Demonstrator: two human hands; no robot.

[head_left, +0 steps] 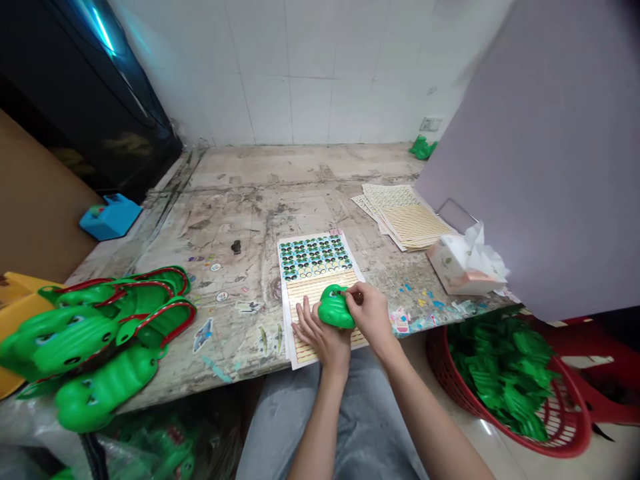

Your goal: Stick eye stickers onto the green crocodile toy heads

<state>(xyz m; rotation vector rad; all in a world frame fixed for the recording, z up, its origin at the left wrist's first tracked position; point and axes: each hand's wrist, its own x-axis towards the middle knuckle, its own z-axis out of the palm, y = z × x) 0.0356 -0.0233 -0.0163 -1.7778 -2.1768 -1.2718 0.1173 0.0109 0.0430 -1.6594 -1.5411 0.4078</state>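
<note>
A glossy green plastic crocodile head [335, 311] rests over the lower part of a sticker sheet [313, 293] at the table's front edge. My left hand [325, 337] holds the head from the left, its fingers spread over the paper and its thumb hidden. An eye sticker shows on top of the head. My right hand [369, 310] pinches a small dark-edged eye sticker [343, 293] against the head's upper right side; the fingertips cover most of it. Rows of printed eyes fill the sheet's upper half, while bare yellowish backing strips show below.
Finished-looking green crocodile pieces [75, 340] with red-edged mouths are heaped at the left. More sticker sheets [410, 217] and a tissue box [463, 267] lie to the right. A red basket [575, 433] of green parts stands below. A blue container [111, 217] sits far left.
</note>
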